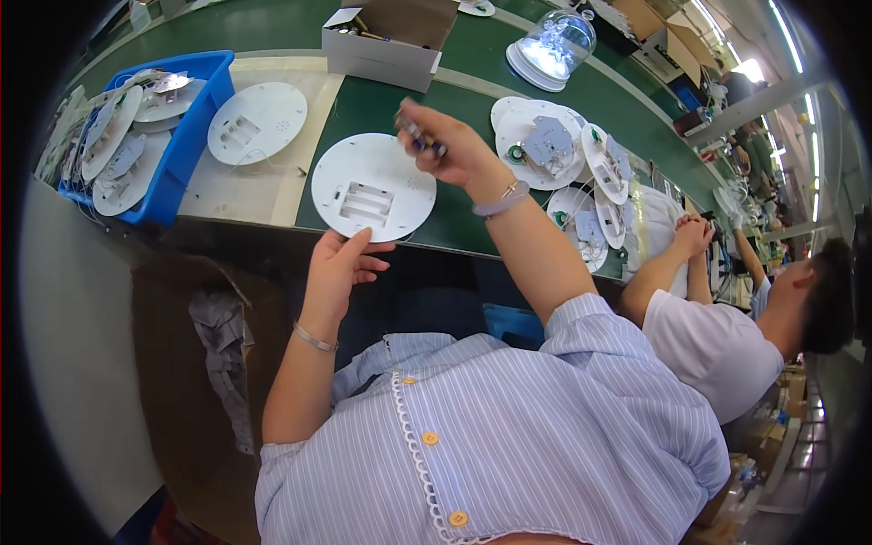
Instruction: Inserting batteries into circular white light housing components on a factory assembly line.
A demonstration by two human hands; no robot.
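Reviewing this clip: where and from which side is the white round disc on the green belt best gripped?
Grip the white disc at its near rim, coming from the person's side, where the left hand already touches it. It lies flat and thin, and that edge overhangs the green belt.

Wearer in a striped short-sleeved blouse with wrist jewellery

The blouse (pixel 545 436) is pale blue with fine white vertical stripes, its short sleeves ending above the elbows with a folded cuff. A white scalloped lace trim runs down the front placket, beside a row of small round orange-yellow buttons (pixel 430 438); three of them show. A flat collar of the same striped cloth lies open at the neck. Both forearms are bare. The left hand (pixel 341 263) has a thin silver bangle (pixel 314 339) at its wrist. The right hand (pixel 459 150) has a smooth pale lilac bangle (pixel 501 202) at its wrist, with a slim gold-coloured band just beside it.
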